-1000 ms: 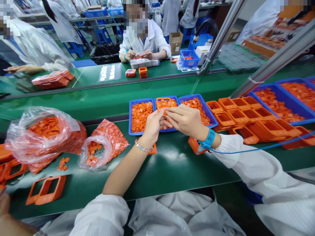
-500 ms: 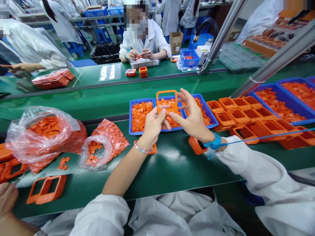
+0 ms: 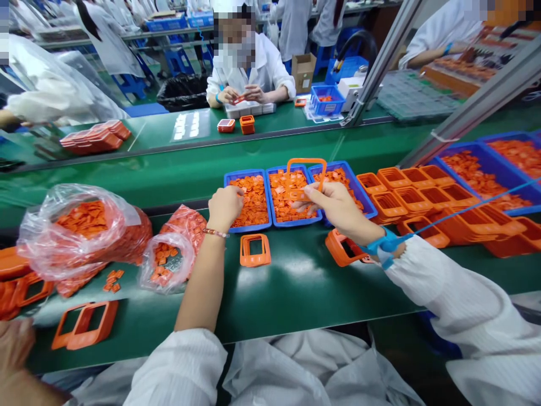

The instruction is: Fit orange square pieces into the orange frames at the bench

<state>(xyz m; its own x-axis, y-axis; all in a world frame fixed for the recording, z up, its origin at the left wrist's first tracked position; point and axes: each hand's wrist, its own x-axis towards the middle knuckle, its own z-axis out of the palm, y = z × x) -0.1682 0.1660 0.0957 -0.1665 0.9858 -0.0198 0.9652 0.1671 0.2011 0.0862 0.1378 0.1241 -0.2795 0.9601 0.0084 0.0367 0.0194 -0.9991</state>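
Green, glossy work surface spreads before us, with a person in a white coat seated across a second green bench. We can make out a pale, label-like patch on a large clear plastic bag of orange pieces, but it is too blurred to read; the blue wristband at our right wrist shows no legible marking either. Our right hand pinches the lower edge of a thin rectangular orange plastic frame, holding it upright over the middle and right blue trays. Our left hand is bent with curled fingers at the left blue plastic tray; its fingertips are partly hidden, so we cannot tell whether they grip anything. The middle blue plastic tray and right blue plastic tray also hold small flat orange pieces, partly covered by our right hand. Nearer us lies a small orange frame, and a thicker orange frame stack sits beside our right wrist. At lower left, another person's hand is cut off by the view's edge, near two overlapping orange frames.
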